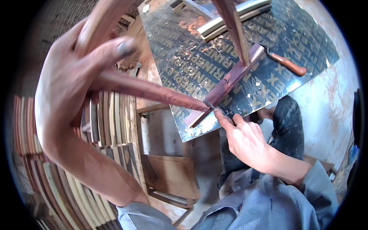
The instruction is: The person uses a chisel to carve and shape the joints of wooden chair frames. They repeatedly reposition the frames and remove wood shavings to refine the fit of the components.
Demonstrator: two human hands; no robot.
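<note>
A reddish-brown wooden frame (149, 89) stands on a dark printed board, its bottom rail (234, 78) lying flat with two legs rising from it. My left hand (71, 73) grips the frame's upper left part, thumb stretched along the wood and most fingers hidden behind it. Low on the right, my right hand (245, 142) is closed round a slim tool with a narrow metal blade (209, 103); its handle is mostly hidden. The blade touches the joint where the left leg meets the rail, with my index finger reaching forward along it.
The printed board (184, 73) carries scattered shavings. A hand tool with a brown wooden handle (289, 64) and a bent metal shank lies right of the frame. Pale wooden strips (234, 21) lie at the back. Stacked wood strips (73, 188) fill the lower left, beside a wooden frame structure (170, 168).
</note>
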